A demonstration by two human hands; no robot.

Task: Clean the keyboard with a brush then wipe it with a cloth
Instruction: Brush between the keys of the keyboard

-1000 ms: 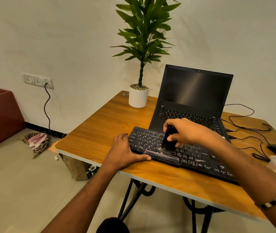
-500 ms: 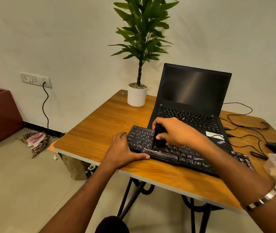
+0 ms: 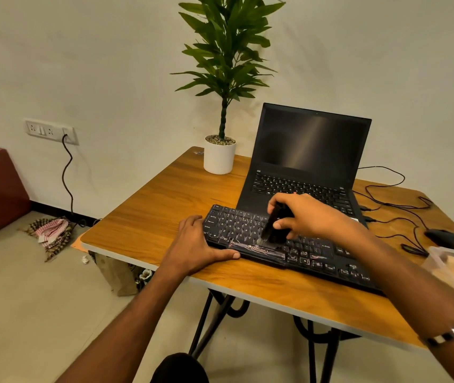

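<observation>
Brush (image 3: 274, 226) now back rightward over keyboard (image 3: 248, 228) middle, gripped in right hand (image 3: 307, 217). Left hand (image 3: 195, 243) unmoved, fingers flat, bracing the near-left corner. Brushing stage ongoing; cloth wipe not yet begun.

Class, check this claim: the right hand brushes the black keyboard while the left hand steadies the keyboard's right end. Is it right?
Not quite. In the head view the left hand steadies the keyboard's left end, not its right. The right hand does hold the brush on the keys.

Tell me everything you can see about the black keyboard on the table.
The keyboard is black plastic with pale key legends and a brand label on its front edge. It lies flat on the wooden table, angled in front of the laptop. The left hand holds its left end; the right hand works a brush over the keys.
</observation>
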